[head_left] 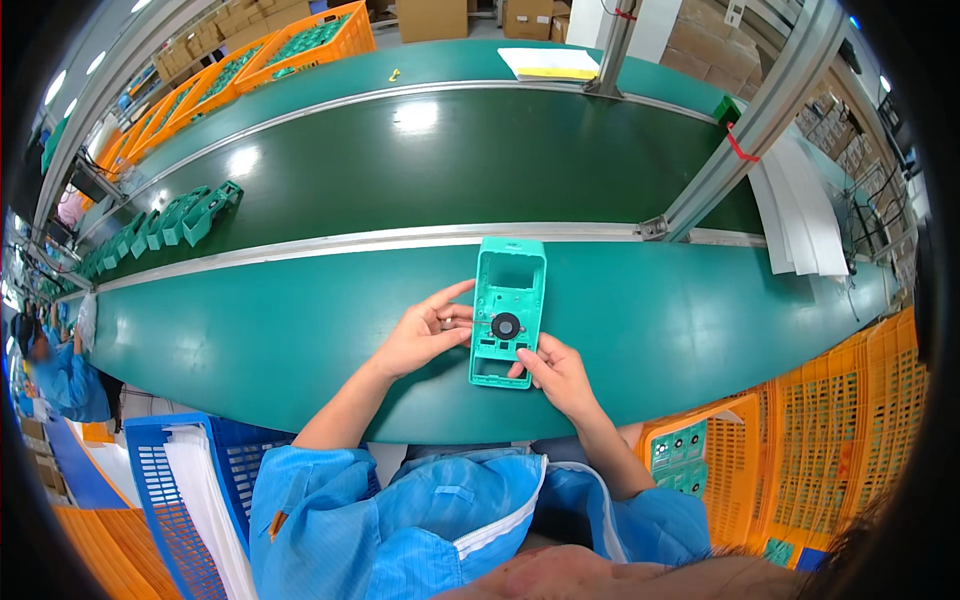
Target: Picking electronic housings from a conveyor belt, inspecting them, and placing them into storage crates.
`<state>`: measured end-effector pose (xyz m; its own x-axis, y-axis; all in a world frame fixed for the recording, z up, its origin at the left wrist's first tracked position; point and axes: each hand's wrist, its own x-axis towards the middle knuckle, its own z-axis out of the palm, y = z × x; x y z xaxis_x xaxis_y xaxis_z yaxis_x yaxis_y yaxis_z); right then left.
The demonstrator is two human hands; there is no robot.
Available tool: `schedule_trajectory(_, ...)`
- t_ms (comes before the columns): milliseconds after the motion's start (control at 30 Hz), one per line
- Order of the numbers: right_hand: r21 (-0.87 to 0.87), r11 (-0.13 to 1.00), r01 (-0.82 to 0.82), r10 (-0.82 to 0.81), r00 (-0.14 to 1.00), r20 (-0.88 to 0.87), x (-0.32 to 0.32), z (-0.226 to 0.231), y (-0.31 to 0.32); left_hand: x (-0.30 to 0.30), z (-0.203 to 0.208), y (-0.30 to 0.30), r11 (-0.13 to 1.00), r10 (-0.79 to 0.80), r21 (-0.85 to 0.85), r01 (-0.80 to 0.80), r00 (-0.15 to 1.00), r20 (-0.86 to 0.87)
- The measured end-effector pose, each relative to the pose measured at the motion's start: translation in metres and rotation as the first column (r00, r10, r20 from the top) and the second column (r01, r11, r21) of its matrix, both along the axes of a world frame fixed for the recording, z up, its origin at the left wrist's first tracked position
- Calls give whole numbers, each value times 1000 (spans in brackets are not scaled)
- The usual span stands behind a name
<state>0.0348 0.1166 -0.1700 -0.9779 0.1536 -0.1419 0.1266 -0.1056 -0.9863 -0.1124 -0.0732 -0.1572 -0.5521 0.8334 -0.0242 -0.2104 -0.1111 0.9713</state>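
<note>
A green plastic housing [497, 365] stands out over the near worktop, its hollow inner side facing me. It has a large rectangular window at the top and smaller slots lower down. A round black part with a grey centre, like a small speaker [506, 326], sits in its middle. My right hand [560, 372] grips the lower right edge, thumb over the inner side. At the left edge is my left hand [428, 330], index finger stretched toward the housing. Its thumb and other fingers are pinched together beside a thin line near the speaker; what they hold is too small to make out.
Beyond the green worktop [250, 310] runs a dark green conveyor belt [420, 160] with several green housings [185, 218] at left. Metal posts [750, 130] rise at right. Orange crates [310, 45] stand far left and near right; a blue crate [170, 470] is near left. Papers [550, 63] lie beyond.
</note>
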Motion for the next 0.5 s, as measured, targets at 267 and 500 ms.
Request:
schedule_trajectory(267, 96, 995, 38, -35, 999, -31, 3, -15, -4, 8, -18, 5, 999, 52, -9, -51, 998, 39)
schedule_trajectory(500, 155, 986, 67, -59, 997, -54, 2, -14, -8, 5, -25, 3, 983, 182, -15, -181, 983, 10)
